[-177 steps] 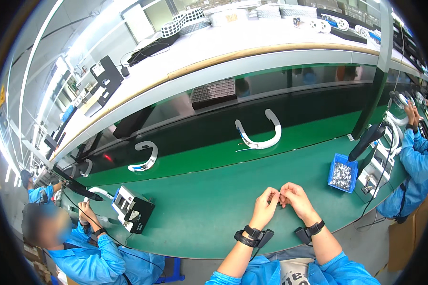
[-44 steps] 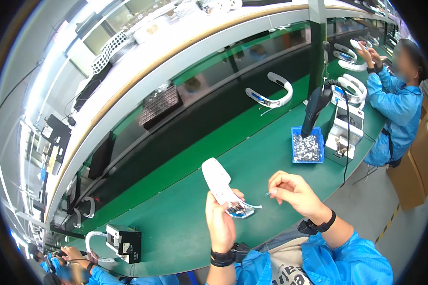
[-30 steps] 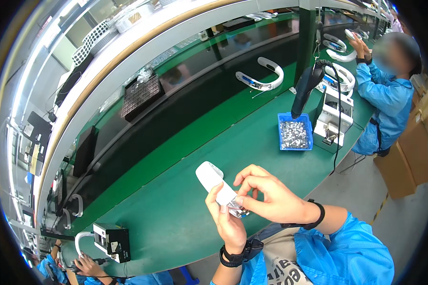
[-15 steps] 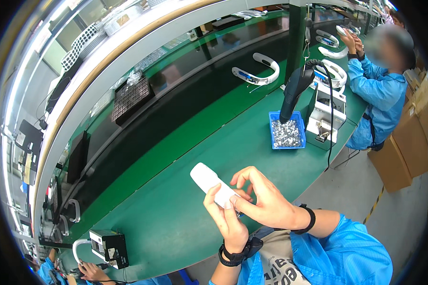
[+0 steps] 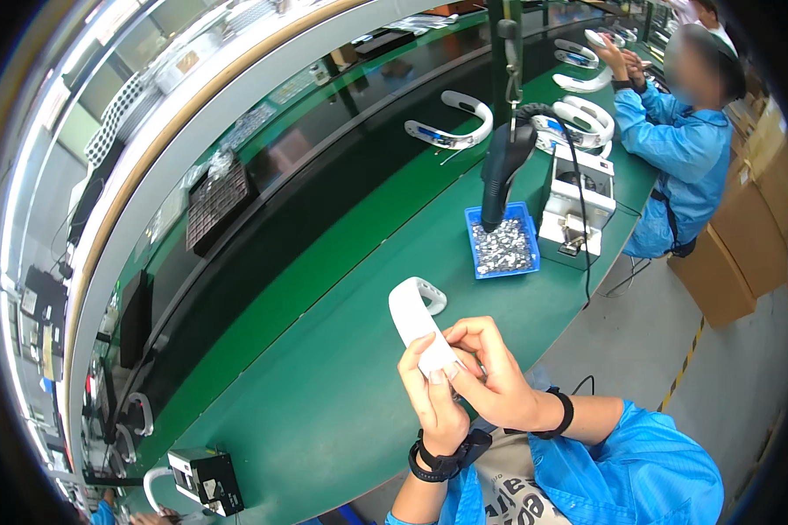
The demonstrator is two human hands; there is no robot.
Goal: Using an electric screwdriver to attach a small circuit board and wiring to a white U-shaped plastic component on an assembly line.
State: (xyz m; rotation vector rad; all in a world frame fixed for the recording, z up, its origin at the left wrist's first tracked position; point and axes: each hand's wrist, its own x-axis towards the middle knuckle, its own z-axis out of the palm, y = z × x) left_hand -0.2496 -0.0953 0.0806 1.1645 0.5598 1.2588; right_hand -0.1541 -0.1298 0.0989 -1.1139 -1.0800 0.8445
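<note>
Both my hands hold a white, U-shaped plastic housing [image 5: 414,317], tilted above the green bench. Its smooth outer side faces up, and a curved end with small openings shows behind it. My left hand [image 5: 436,404] is closed round the lower end, with fingers along the outer face. My right hand [image 5: 497,374] grips that same end from the right, thumb pressed near the left fingertips. Whatever lies beneath the fingers is hidden.
Ahead on the bench [image 5: 341,350] is a blue bin [image 5: 508,273] of small metal parts, under a hanging dark power screwdriver [image 5: 503,171]. A white fixture box [image 5: 578,206] stands beside it. More U-shaped housings [image 5: 460,140] lie beyond. A co-worker [image 5: 678,149] sits far right.
The housing has turned in my hands, so its curved far end now shows. My right fingers have closed in on the lower end. The head view has shifted slightly.
</note>
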